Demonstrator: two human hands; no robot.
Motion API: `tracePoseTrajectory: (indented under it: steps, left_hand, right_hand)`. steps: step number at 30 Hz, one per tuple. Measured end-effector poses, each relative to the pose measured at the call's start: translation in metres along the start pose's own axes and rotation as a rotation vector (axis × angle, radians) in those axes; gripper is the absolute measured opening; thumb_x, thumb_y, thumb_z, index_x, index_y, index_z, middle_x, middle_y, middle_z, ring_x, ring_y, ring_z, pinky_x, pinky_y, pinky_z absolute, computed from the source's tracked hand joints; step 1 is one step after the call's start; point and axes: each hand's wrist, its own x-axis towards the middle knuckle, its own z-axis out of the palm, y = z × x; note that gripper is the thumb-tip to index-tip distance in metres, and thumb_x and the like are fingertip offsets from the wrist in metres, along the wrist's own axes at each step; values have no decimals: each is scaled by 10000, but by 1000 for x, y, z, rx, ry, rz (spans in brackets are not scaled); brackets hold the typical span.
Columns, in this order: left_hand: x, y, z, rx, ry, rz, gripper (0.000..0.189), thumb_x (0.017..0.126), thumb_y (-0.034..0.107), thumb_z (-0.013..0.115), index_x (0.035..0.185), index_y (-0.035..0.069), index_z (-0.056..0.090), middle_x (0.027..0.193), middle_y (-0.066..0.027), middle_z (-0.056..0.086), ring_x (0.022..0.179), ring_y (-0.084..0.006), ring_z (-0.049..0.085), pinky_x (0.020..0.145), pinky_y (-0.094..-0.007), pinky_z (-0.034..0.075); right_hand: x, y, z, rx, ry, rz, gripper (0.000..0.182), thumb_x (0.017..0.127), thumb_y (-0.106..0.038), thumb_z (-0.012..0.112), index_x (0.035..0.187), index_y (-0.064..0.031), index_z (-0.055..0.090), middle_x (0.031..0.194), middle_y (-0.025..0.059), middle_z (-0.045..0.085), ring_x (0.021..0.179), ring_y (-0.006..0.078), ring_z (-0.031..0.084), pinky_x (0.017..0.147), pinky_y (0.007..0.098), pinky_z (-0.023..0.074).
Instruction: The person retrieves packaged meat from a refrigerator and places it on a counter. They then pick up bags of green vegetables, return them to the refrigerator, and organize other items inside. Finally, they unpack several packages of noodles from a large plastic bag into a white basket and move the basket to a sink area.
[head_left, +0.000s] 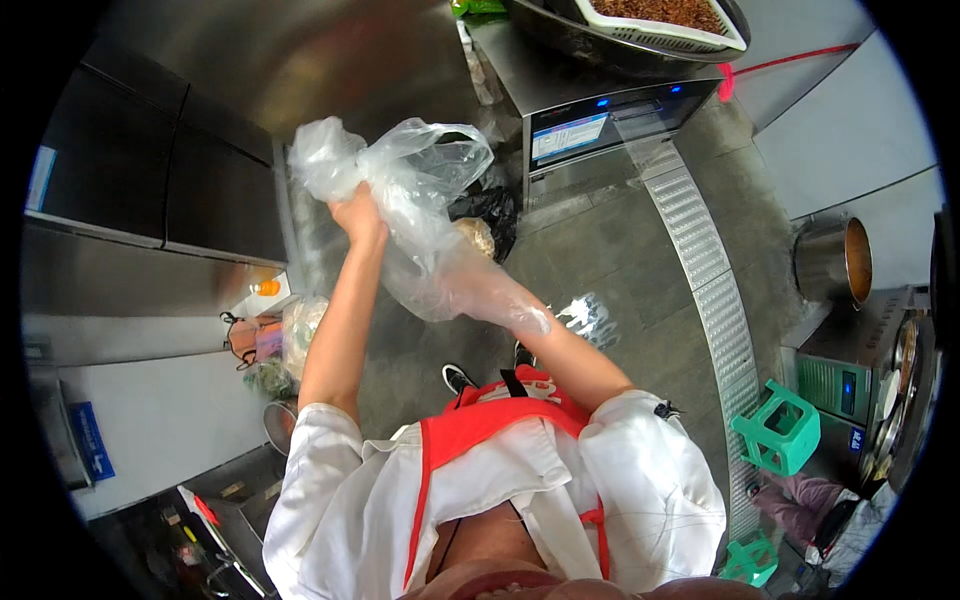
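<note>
My left hand (360, 216) is closed around the gathered part of a large clear plastic bag (420, 180), with loose folds and a handle-like loop spreading above it. My right arm reaches into the same bag, whose open end lies around the forearm. Through the cloudy plastic my right hand (450, 274) shows only as a blur, so its fingers cannot be made out. Beyond the bag, on the floor, are a black plastic bag (506, 225) and a clear bag with pale contents (476, 235).
A steel appliance with a screen (570, 142) stands ahead, bearing a wide metal pan (570, 37) with a white plastic basket (652, 34). A metal drain grate (697, 255) runs along the right. Beyond it are a steel pot (825, 259), a green plastic stool (784, 431) and a person's legs (799, 502).
</note>
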Motion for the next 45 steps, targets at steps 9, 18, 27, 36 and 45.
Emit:
tracePoseTrajectory:
  steps: [9, 18, 27, 36, 45]
  left_hand:
    - [29, 37, -81, 1248, -790, 584, 280, 664, -23, 529, 941, -27, 570, 911, -196, 567, 851, -370, 539, 795, -337, 426]
    - [-9, 70, -104, 325, -1086, -439, 328, 797, 124, 552, 1097, -5, 527, 1096, -129, 567, 965, -187, 552, 834, -318, 440]
    - [-17, -16, -68, -42, -100, -352, 192, 735, 21, 619, 919, 1, 567, 834, -76, 605, 729, -179, 590, 559, -308, 468]
    - [-9, -30, -32, -396, -36, -1132, 155, 784, 66, 537, 935, 30, 534, 835, -89, 582, 628, -189, 565, 438, -248, 447]
    - [-60, 22, -9, -983, -425, -1251, 175, 858, 99, 464, 1001, 8, 509, 901, -87, 564, 674, -158, 547, 487, -227, 511]
  right_hand:
    - [-44, -68, -111, -70, 33, 276, 243, 786, -67, 541, 1017, -1, 574, 867, 41, 600, 811, 119, 537, 765, 275, 441]
    - [41, 26, -142, 51, 289, 114, 156, 859, -176, 546, 876, -37, 615, 691, -21, 554, 670, 78, 508, 651, 236, 445]
    - [-17, 17, 61, 26, 377, 214, 221, 867, -168, 418, 799, 7, 534, 707, 205, 574, 689, 382, 564, 631, 442, 436]
    - [-22, 71, 81, -574, 163, 496, 175, 800, -163, 475, 913, -30, 468, 811, 187, 612, 700, 347, 614, 610, 457, 480]
    - [14, 109, -4, -830, 86, 555, 214, 756, -135, 501, 933, -24, 551, 854, 202, 610, 751, 339, 616, 630, 429, 486]
